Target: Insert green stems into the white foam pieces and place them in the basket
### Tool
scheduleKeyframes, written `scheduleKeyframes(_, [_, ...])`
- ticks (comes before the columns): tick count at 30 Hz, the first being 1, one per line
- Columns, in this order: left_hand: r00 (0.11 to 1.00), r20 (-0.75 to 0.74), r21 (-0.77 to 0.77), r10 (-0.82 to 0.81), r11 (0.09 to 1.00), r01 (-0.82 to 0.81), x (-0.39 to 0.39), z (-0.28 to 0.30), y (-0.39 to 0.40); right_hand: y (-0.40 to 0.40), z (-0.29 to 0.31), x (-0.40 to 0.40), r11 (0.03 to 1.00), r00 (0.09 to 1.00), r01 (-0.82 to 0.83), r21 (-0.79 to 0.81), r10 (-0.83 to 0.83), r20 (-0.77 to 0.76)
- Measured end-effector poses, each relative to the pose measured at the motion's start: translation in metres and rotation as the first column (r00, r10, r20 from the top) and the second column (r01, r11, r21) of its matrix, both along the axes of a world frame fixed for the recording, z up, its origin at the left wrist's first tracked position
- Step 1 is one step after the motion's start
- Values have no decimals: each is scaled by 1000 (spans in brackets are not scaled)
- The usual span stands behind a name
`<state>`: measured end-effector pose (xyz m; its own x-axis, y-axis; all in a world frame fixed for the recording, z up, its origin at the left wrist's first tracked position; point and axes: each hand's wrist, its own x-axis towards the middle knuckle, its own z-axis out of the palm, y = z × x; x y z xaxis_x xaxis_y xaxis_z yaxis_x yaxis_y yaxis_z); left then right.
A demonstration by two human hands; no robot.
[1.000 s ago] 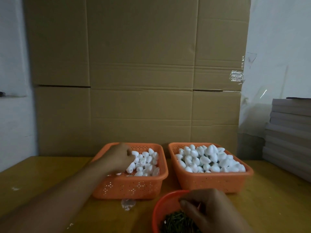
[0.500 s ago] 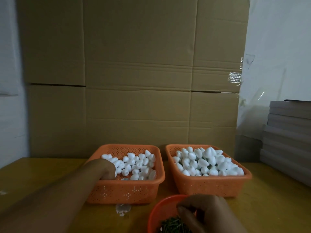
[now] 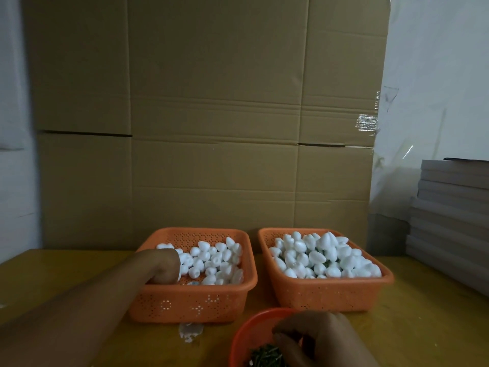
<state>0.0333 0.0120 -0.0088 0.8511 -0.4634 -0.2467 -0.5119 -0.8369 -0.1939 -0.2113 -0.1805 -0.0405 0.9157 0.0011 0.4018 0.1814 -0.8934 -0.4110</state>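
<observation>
Both hands are at work on a yellow-brown bench [image 3: 423,335]. Reaching forward, the left hand [image 3: 162,266] dips into the left orange basket [image 3: 190,308] with its fingers curled down among the white foam pieces [image 3: 211,260]; the fingertips are buried, so I cannot tell whether it has one pinched or is only feeling for one. Low in the view, the right hand [image 3: 317,337] hovers over a round orange bowl [image 3: 246,332] of dark green stems [image 3: 267,357], fingers bunched toward the thumb as if pinching. Whether a stem is between them is too dark to tell.

A second orange basket [image 3: 325,295], just to the right of the first, is heaped higher with foam pieces [image 3: 322,255]; dark flecks between them may be stems. Both baskets stand before a wall of cardboard boxes [image 3: 211,128], and a stack of grey boards [image 3: 455,207] sits at the far right.

Risks, as a judgement:
- Foam this light may scatter or hop over the rim if the left hand rakes through the pile quickly.
- Heaped pieces in the right basket could roll off when another is added.
- Thin stems may tangle, so the pinch could lift several or drop one onto the bench.
- Pushed in off-centre, a stem could split or pierce the side of a foam piece.
</observation>
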Motion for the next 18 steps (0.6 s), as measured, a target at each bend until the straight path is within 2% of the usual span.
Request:
scheduleKeyframes(3, [999,13,-194,38,980,-35,-3,5,0,2,2,0,1000,1000,-1,-2,1,6])
scheduleKeyframes(6, [996,43,-451,83,891,-55,-5,8,-4,0,-3,2,1000,1000,0,-21,0,-6])
scheduleKeyframes(9, [993,96,-687,73,727,13,-17,12,-9,2,-1,4,999,1000,11,-36,-12,-11])
scheduleKeyframes(12, [986,167,-788,21,604,121,-39,16,-12,0,-2,1,996,990,35,-85,-46,-130])
scheduleKeyframes(15, [975,221,-877,-31,430,213,-68,15,-15,-2,2,10,1000,950,27,13,-22,-310])
scheduleKeyframes(16, [970,237,-899,-47,368,238,-77,12,-15,-5,0,10,997,945,54,61,-31,-327])
scheduleKeyframes(17, [964,261,-916,-54,301,265,-87,8,-15,-8,-7,4,998,949,12,67,9,-316])
scheduleKeyframes(18, [958,280,-925,-64,248,287,-97,5,-15,-12,-9,6,997,930,34,62,-8,-368])
